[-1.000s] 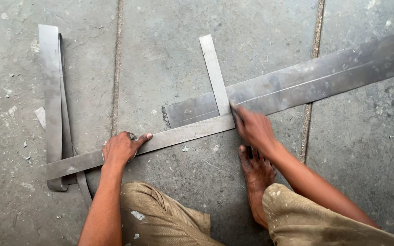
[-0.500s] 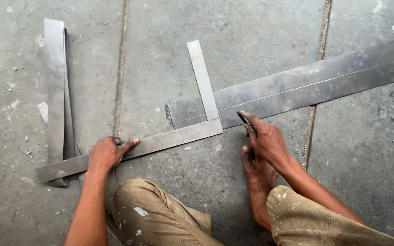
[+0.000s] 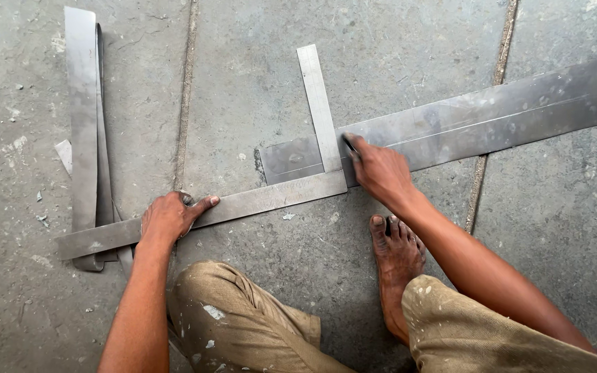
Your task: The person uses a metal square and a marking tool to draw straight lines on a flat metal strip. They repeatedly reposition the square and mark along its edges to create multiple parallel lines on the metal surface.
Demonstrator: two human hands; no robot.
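— What lies around you?

— A grey concrete floor (image 3: 257, 90) with seams and small chips. Your large L-shaped steel square (image 3: 271, 197) lies flat on it, its short arm pointing away from you across the near end of a long grey sheet-metal strip (image 3: 478, 121) that runs off to the right. At the left, narrow folded metal strips (image 3: 83, 131) lie under the square's long arm. Your bare foot (image 3: 396, 266) rests just below the strip.

— And your hands?

— Your left hand (image 3: 168, 220) presses flat on the long arm, its grip released, fingers spread. Your right hand (image 3: 380, 171) has its grip clenched on a thin dark marking tool (image 3: 349, 145), tip at the short arm's edge on the strip.

— Changed from half a second ago?

— Your right hand has moved up along the short arm; your left hand has stayed on the long arm.
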